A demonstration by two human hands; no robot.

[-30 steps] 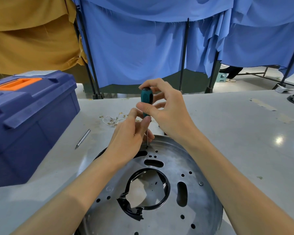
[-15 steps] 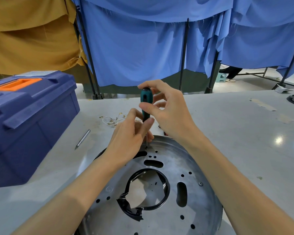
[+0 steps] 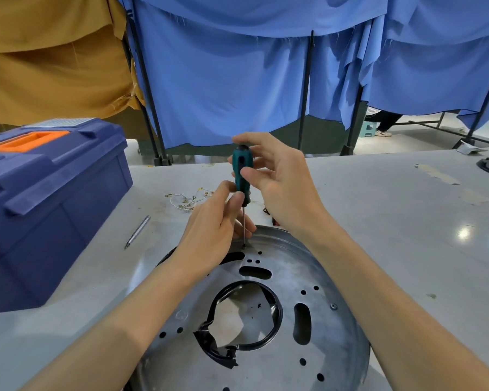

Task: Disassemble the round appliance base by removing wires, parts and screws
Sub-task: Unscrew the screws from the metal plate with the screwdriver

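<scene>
2 screws apparently remain in the round steel base point(image 3: 336, 348): 1 silver screw point(image 3: 333, 306) untouched, 1 under the teal-handled screwdriver point(image 3: 242, 170) pinched by left hand point(image 3: 212, 230) and right hand point(image 3: 283, 187); white wires point(image 3: 189, 200) lie removed.

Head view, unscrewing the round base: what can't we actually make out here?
Head view only:
1. Screw under the screwdriver tip: too small, and the tip covers it.
2. Round base near rim: cut off by the bottom edge; forearms cover its sides.
3. Small parts behind the right hand: mostly hidden by the wrist.
4. Toolbox left end: cut off by the left edge.
</scene>
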